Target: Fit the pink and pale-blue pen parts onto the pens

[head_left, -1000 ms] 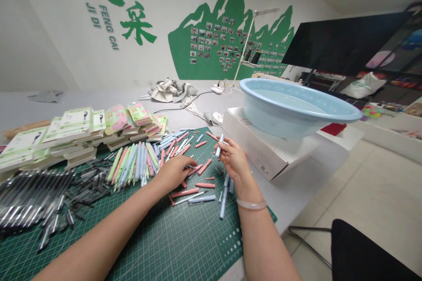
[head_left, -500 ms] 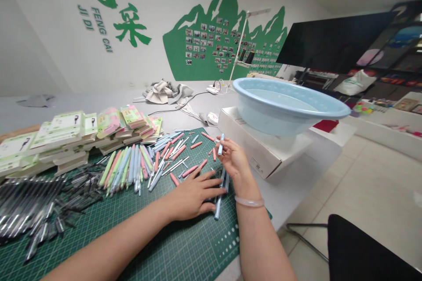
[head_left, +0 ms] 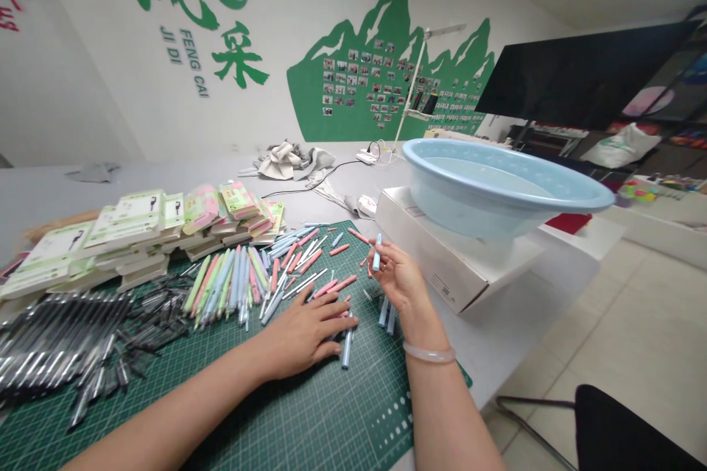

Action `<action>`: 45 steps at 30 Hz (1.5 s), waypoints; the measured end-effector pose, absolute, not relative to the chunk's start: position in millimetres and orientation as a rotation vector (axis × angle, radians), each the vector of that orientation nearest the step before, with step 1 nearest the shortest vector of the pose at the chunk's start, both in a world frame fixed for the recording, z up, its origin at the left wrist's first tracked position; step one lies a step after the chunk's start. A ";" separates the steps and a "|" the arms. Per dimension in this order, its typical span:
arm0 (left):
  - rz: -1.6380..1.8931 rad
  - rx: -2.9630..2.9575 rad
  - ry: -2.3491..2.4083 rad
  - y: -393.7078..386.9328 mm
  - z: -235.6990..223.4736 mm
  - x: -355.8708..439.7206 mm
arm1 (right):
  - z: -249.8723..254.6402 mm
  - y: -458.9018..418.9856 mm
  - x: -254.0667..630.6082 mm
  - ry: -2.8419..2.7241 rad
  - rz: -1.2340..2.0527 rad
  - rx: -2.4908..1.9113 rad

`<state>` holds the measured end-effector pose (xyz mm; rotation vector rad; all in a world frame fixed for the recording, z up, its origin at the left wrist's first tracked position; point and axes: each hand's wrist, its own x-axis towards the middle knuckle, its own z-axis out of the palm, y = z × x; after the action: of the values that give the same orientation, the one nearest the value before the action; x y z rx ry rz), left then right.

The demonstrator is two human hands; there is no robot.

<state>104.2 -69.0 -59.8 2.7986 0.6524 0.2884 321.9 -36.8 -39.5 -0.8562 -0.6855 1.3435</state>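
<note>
My right hand (head_left: 398, 276) is raised over the green cutting mat (head_left: 287, 412) and pinches a short light-blue pen cap (head_left: 376, 252) upright in its fingers. Flat on the mat lies my left hand (head_left: 303, 331), fingers stretched out over loose pink and blue pen parts (head_left: 325, 285); a blue pen barrel (head_left: 347, 348) rests at its fingertips. A row of pastel pens (head_left: 226, 283) lies to the left of that hand.
Stacked pen packages (head_left: 138, 224) and a heap of black refills (head_left: 60, 342) fill the left side. A light-blue basin (head_left: 497, 188) sits on a white box (head_left: 442, 250) at the right table edge. Cloth and cables lie behind. A black chair (head_left: 635, 427) stands lower right.
My left hand has swept from the scattered parts toward me and now rests flat on the mat, fingers out. My right hand keeps holding the blue cap upright.
</note>
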 end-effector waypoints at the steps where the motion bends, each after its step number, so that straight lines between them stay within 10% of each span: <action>1: 0.293 2.785 0.657 -66.6 -58.3 101.2 | -38.1 -37.5 321.4 -0.683 1.349 -0.860; 10: 0.255 2.653 1.330 -20.2 -67.8 76.5 | -32.1 -41.4 315.5 -0.677 1.366 -0.902; 33: 0.255 2.660 1.079 -86.5 -73.6 101.6 | -28.0 -45.8 293.7 -0.746 1.482 -0.939; 45: 0.318 2.485 1.731 29.2 -44.3 34.1 | -27.2 -45.8 293.2 -0.736 1.474 -0.972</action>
<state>34.1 29.2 -44.3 2.4845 1.7305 0.3182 293.2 -45.8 -27.2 -0.9716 -0.7361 1.4738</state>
